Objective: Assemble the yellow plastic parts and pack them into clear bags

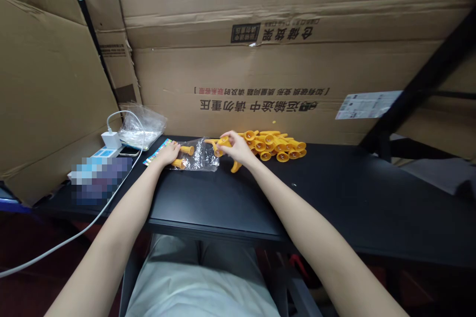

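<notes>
On the black table lies a clear plastic bag [203,157] with a colourful printed header at its left end. Orange pipe-shaped toys with flared cups [187,150] are inside it. My left hand [169,153] holds the bag down near the header, its fingers partly hidden. At the bag's right end, my right hand [237,147] is closed on orange toy pipes [223,142], cups showing; how many is unclear. Another loose toy pipe [235,166] lies just below that hand. Right beside it, a pile of the same orange toy pipes [282,146] rests against the cardboard.
Cardboard [167,69] walls the back and left of the table [223,203]. At left are a white charger [110,138] with a cable [126,178], a phone [129,151], clear plastic packaging [143,126] and a blurred-out item [100,178]. A dark metal post [405,99] slants at right.
</notes>
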Motion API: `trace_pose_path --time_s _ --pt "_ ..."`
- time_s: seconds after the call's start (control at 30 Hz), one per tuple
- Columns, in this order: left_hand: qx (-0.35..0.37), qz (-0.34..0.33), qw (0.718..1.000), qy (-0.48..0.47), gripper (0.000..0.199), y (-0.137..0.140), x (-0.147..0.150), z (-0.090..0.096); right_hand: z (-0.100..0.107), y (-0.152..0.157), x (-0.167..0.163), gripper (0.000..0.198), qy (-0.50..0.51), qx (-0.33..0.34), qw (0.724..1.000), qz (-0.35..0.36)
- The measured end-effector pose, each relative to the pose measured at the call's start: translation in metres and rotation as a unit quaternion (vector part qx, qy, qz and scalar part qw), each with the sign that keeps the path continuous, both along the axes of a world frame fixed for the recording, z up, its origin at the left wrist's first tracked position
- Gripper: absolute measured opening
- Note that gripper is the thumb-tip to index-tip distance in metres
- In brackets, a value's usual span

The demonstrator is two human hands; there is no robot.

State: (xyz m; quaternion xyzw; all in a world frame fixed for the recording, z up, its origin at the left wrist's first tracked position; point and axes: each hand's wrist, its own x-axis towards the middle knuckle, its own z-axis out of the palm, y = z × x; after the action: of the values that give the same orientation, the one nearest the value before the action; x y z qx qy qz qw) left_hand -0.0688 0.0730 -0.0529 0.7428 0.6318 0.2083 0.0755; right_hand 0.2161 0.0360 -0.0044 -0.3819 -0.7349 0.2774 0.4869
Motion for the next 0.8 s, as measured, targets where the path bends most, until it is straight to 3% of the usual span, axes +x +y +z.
trace_pose_path --time_s 0.1,0.23,0.3,0.37,0.43,0.47,0.6,0.7,0.8 --pt "-0.001 0.003 1.0 -0.005 0.055 0.0 0.001 0.0 -0.01 -0.004 -0.005 0.031 -0.163 0.037 0.986 0.017" --pt "-0.001 0.014 1.0 -0.01 0.055 -0.002 0.003 0.002 -0.015 -0.008 -0.013 0.047 -0.227 0.08 0.97 0.03" --pt "-0.007 0.02 1.0 -0.009 0.055 -0.003 0.004 0.003 -0.012 -0.011 -0.014 0.04 -0.247 0.092 0.965 0.011" --pt "-0.008 0.019 1.0 -0.005 0.055 -0.004 0.004 0.004 -0.007 -0.012 -0.011 0.021 -0.29 0.105 0.95 -0.048" --pt "-0.007 0.014 1.0 0.0 0.054 -0.004 0.004 0.004 -0.002 -0.013 -0.005 0.009 -0.351 0.088 0.927 -0.099" --pt "-0.007 0.011 1.0 0.002 0.054 -0.005 0.004 0.005 0.0 -0.012 -0.002 0.012 -0.385 0.067 0.914 -0.105" --pt "-0.002 0.013 1.0 -0.005 0.053 -0.006 0.003 0.005 0.004 -0.012 0.009 0.016 -0.483 0.024 0.873 -0.06" --pt "0.017 -0.004 1.0 -0.016 0.051 -0.007 0.003 0.006 0.006 -0.015 0.007 0.012 -0.48 0.035 0.874 -0.059" --pt "0.019 -0.02 0.999 -0.018 0.048 -0.008 0.003 0.007 0.006 -0.019 0.0 0.012 -0.437 0.012 0.899 -0.028"
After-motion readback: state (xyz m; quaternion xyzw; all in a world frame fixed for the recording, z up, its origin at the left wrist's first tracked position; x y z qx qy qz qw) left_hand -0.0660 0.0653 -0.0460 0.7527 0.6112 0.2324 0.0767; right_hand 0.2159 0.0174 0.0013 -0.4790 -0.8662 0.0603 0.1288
